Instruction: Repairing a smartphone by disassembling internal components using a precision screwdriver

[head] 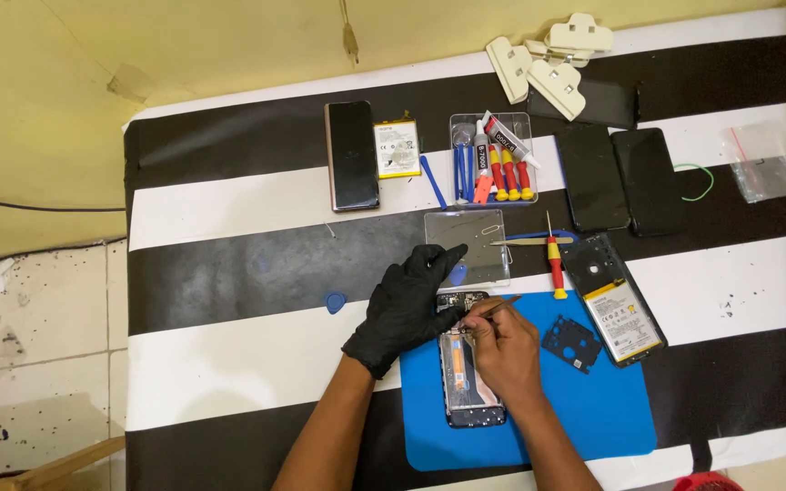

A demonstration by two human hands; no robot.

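1. Lower centre of the frame: an opened phone (471, 375) is lying on a blue mat (593, 409), back cover off, insides showing; it is partly hidden under both hands.
2. The right hand (502, 350), bare, is resting on the phone, its grip pinched narrow around thin tweezers (495, 310) whose tip is pointing to the phone's top end.
3. The left hand (408, 305), in a black glove, is pressing on the phone's upper left edge, fingers curled and touching the frame; grip half closed, holding nothing else.
4. Right of the hands, on the mat: a black inner cover piece (571, 344) is lying loose.
5. At the mat's upper right edge: a second opened phone with a battery (613, 309) is lying tilted.
6. Left of the gloved hand: a blue pick (335, 302) is sitting on the striped bench (229, 273).
7. Just above the hands: a clear plastic lid (466, 244) is lying flat; a red and yellow screwdriver (556, 264) is beside it on the right.
8. Upper centre: a clear tray (493, 159) is holding screwdrivers, blue tools and a glue tube.
9. Left of the tray: a loose battery (397, 148) and a dark phone (353, 155) are lying side by side.
10. Upper right: two dark phones (620, 177), white clamps (548, 59) and a small plastic bag (766, 164).
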